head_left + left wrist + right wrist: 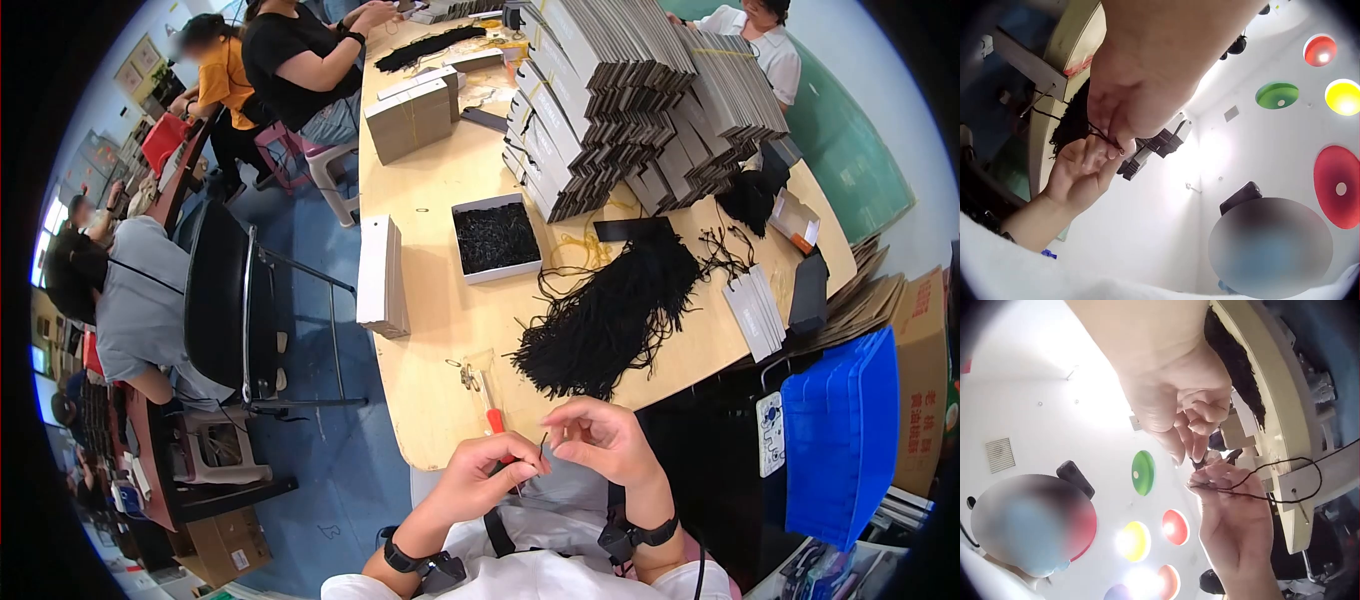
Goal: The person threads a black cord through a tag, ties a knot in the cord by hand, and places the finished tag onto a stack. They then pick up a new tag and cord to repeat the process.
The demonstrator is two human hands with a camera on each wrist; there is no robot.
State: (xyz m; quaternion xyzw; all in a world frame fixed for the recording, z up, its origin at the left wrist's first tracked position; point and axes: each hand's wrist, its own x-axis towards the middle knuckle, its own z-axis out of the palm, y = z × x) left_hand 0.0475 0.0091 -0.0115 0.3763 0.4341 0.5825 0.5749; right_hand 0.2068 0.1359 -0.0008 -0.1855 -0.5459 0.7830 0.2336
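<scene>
My left hand [490, 478] pinches a thin black cord [1294, 460] between thumb and fingers. From that pinch the cord hangs in a long loop in the right wrist view, and a short end stands up towards the right hand. My right hand [610, 445] is close beside it, fingers loosely bent, thumb and forefinger apart, fingertips right at the short end. Near the loop, a pale strip [1029, 62] carries a thin metal pin [1300, 507] at its hole. A red-handled tool [494, 418] lies on the table just beyond the left hand.
The wooden table [430, 370] holds a heap of black cords [610, 310], a white box [500, 272] of small black pieces, and tall stacks of grey boards [640, 60]. A blue crate [840, 440] stands at right. A black chair [225, 300] and other people are at left.
</scene>
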